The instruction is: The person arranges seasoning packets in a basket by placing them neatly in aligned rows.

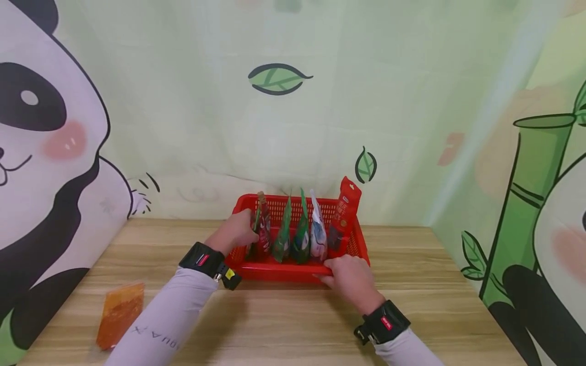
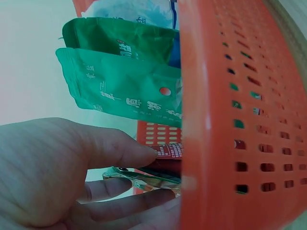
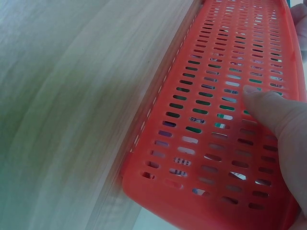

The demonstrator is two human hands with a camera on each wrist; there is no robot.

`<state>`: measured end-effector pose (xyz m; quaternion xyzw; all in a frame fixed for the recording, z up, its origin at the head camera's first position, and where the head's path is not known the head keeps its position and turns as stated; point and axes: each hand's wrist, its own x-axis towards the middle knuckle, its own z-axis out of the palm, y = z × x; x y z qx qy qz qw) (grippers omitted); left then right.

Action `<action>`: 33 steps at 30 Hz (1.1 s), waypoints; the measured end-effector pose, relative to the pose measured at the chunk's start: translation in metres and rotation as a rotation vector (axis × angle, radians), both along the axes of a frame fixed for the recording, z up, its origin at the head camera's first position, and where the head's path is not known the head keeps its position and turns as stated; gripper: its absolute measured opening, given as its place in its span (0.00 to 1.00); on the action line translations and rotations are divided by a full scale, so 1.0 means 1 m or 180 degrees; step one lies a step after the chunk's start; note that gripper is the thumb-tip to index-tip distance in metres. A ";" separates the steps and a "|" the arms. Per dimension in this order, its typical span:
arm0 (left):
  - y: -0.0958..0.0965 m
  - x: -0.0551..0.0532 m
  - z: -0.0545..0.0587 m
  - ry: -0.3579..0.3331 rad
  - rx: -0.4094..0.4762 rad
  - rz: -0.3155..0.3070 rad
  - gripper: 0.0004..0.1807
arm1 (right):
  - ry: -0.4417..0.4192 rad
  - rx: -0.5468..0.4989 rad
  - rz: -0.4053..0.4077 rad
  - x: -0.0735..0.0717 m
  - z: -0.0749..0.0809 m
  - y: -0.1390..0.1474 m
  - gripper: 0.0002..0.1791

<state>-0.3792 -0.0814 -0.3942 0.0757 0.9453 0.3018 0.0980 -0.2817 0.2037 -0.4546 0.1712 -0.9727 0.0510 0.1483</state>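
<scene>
A red plastic basket (image 1: pixel 284 272) stands on the table with a row of packets upright inside it. My left hand (image 1: pixel 238 231) reaches over its left end and pinches a patterned green packet (image 2: pixel 144 179) between thumb and fingers. The thumb tip lies against a dark red item with white print (image 2: pixel 168 151), beside that packet. My right hand (image 1: pixel 350 277) grips the front rim near the right corner, with the thumb (image 3: pixel 264 103) on the perforated outer wall. Further along the row are two green pouches (image 1: pixel 282 236), a white packet (image 1: pixel 318 236) and a tall red packet (image 1: pixel 345 211).
An orange-brown packet (image 1: pixel 121 315) lies on the wooden table (image 1: pixel 284 325) at the front left, beside my left forearm. A printed cloth backdrop (image 1: pixel 206 127) with pandas and bamboo rises behind the table.
</scene>
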 end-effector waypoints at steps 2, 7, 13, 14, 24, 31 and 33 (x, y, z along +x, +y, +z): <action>-0.002 0.004 -0.001 0.0047 0.0028 0.0002 0.29 | -0.0027 0.0004 -0.0015 -0.001 -0.001 0.000 0.12; -0.008 0.015 -0.003 0.0032 0.0198 0.0055 0.27 | -0.0058 0.0015 -0.0042 -0.002 0.000 0.000 0.12; -0.022 0.034 -0.002 0.0339 0.0518 0.0127 0.21 | -0.0070 0.0030 -0.0053 -0.001 0.001 -0.001 0.13; -0.025 0.039 -0.002 0.0451 0.0545 0.0114 0.20 | -0.0074 0.0030 -0.0057 -0.001 0.001 -0.001 0.13; -0.080 0.080 -0.011 0.1177 0.0409 0.0314 0.08 | 0.0048 0.0096 -0.0057 0.000 -0.001 -0.001 0.11; -0.148 0.098 -0.026 0.0541 -0.0144 0.0558 0.16 | 0.0038 0.0099 -0.0080 -0.001 -0.004 0.000 0.11; -0.166 0.104 -0.030 0.0177 -0.0263 0.0668 0.19 | 0.0003 0.0111 -0.0094 -0.002 -0.003 -0.001 0.12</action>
